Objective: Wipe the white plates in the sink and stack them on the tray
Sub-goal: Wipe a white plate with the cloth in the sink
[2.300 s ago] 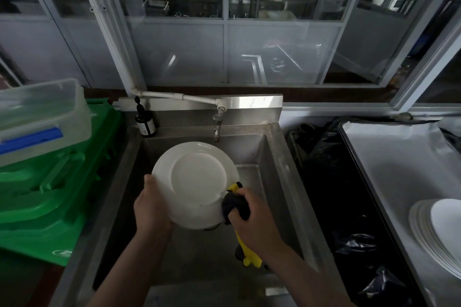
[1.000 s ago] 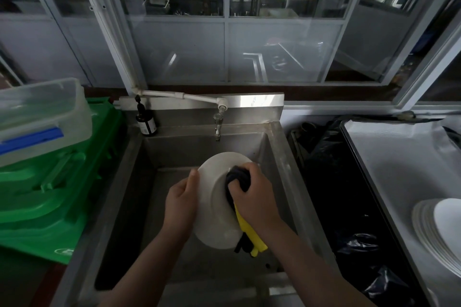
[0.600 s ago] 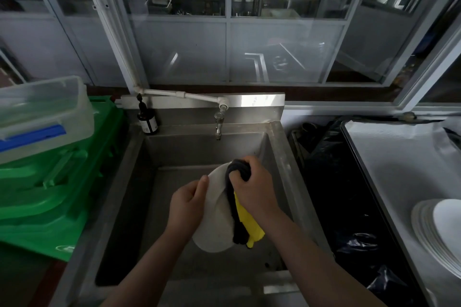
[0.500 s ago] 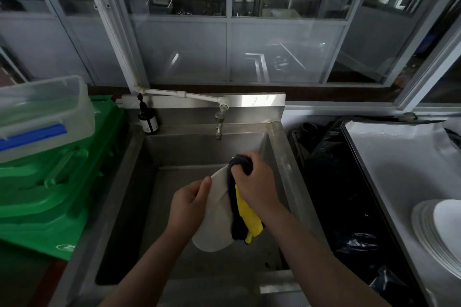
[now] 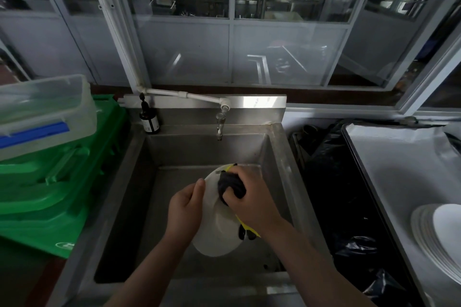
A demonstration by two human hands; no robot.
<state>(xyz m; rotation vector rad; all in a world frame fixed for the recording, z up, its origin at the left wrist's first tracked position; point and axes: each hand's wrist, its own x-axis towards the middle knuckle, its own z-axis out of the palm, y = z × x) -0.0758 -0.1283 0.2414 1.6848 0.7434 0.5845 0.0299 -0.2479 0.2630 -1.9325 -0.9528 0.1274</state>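
Observation:
A white plate (image 5: 216, 228) is held tilted on edge over the steel sink (image 5: 174, 154). My left hand (image 5: 185, 209) grips its left rim, thumb on the near face. My right hand (image 5: 252, 200) clutches a dark and yellow cloth (image 5: 230, 183) and presses it against the upper part of the plate's face. A yellow corner of the cloth hangs below my right wrist. At the far right, a stack of white plates (image 5: 439, 234) lies on the grey tray (image 5: 399, 174).
A tap (image 5: 219, 122) sticks out over the sink's back wall, with a dark pump bottle (image 5: 149, 121) at the back left corner. Green crates (image 5: 50, 182) with a clear lidded box (image 5: 42, 112) stand to the left. Black bin bags (image 5: 336, 194) fill the gap between sink and tray.
The plate turned from facing me to edge-on. My right hand slid the cloth from the plate's lower right rim up its face to the top.

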